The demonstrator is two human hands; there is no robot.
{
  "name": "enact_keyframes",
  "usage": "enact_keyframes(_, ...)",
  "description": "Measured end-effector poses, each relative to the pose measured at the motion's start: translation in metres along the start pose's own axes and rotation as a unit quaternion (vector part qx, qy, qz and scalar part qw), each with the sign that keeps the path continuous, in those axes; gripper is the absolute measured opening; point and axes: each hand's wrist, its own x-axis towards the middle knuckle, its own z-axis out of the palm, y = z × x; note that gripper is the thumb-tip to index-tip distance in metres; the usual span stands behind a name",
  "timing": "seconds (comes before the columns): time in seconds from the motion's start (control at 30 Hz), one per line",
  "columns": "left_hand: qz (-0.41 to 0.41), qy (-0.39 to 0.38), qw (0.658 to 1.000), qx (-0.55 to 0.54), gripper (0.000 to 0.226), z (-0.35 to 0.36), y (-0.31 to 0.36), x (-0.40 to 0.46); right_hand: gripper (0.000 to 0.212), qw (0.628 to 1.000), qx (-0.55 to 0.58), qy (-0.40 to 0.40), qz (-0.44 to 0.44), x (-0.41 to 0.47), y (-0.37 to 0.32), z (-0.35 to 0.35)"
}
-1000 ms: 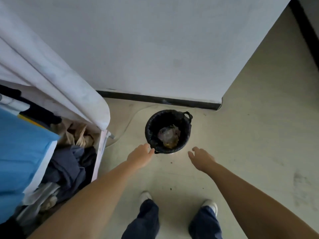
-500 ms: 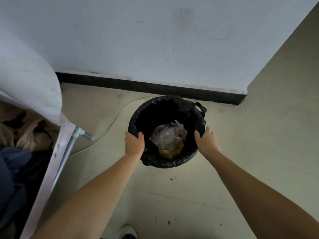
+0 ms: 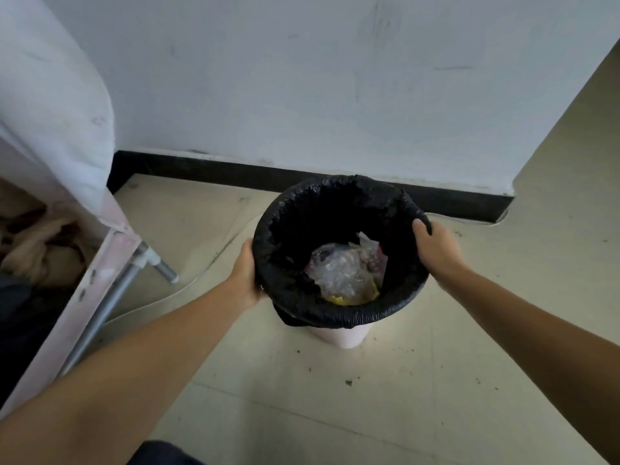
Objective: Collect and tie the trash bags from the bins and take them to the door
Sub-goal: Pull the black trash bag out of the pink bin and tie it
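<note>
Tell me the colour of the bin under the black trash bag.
Pale pink bin, visible below the bag in the head view.

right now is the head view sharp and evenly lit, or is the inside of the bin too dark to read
Head view: wide-angle bend at the edges, soft overall. The black trash bag swallows detail along its walls, but the clear plastic rubbish at the bottom catches light and reads fine.

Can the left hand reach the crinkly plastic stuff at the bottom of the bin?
Probably yes. The left hand grips the black bag at the bin's rim, and the bag's mouth is wide open with nothing covering the clear plastic trash. It would need to let go first.
</note>
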Motion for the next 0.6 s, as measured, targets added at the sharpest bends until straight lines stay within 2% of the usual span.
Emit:
enact_keyframes(0.07, -0.074, -0.015, 0.997, 0.021, 0.067, -0.003, -0.005, -0.009, 0.034, 1.000, 0.013, 0.009, -0.001, -0.003, 0.001, -0.002)
enact_keyframes(0.13, -0.132, -0.005, 0.991, 0.032, 0.066, -0.008, -0.011, -0.015, 0.036, 1.000, 0.016, 0.000, -0.008, -0.006, 0.001, -0.006)
enact_keyframes(0.23, -0.167, -0.029, 0.983, 0.066, 0.044, -0.010, -0.023, -0.025, 0.037, 0.998, 0.035, -0.053, -0.011, -0.012, -0.001, -0.018)
enact_keyframes(0.33, -0.149, -0.018, 0.984, 0.096, 0.033, -0.010, -0.031, -0.028, 0.035, 0.993, 0.059, -0.105, 0.000, -0.015, 0.003, -0.030)
enact_keyframes(0.4, -0.128, 0.000, 0.986, 0.105, 0.030, -0.009, -0.031, -0.031, 0.034, 0.979, 0.124, -0.154, 0.039, -0.019, 0.008, -0.033)
enact_keyframes(0.5, -0.095, 0.040, 0.991, 0.083, 0.028, -0.007, -0.023, -0.038, 0.035, 0.951, 0.202, -0.208, 0.103, -0.027, 0.015, -0.033)
enact_keyframes(0.6, -0.062, 0.100, 0.991, 0.070, 0.021, -0.006, -0.016, -0.044, 0.035, 0.937, 0.233, -0.230, 0.121, -0.029, 0.017, -0.034)
